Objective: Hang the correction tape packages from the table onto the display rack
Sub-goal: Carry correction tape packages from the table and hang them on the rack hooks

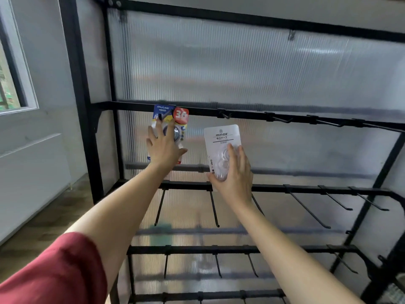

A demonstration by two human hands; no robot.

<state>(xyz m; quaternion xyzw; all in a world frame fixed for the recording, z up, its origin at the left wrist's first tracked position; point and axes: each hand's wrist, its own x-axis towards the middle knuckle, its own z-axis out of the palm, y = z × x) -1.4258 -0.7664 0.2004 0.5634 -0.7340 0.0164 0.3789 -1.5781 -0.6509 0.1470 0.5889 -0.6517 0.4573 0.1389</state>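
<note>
At rack [131,105], right hand [233,172] gripping package [221,136]

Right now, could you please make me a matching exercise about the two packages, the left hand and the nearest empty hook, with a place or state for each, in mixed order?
Things:
1. blue package
2. white package
3. left hand
4. empty hook

Places or states:
A. gripped by the right hand, below the bar, on no hook
B. bare, just right of the blue package
C. up at the leftmost hook of the bar
D. laid flat on the blue package

Pairs: 1-C; 2-A; 3-D; 4-B
</note>
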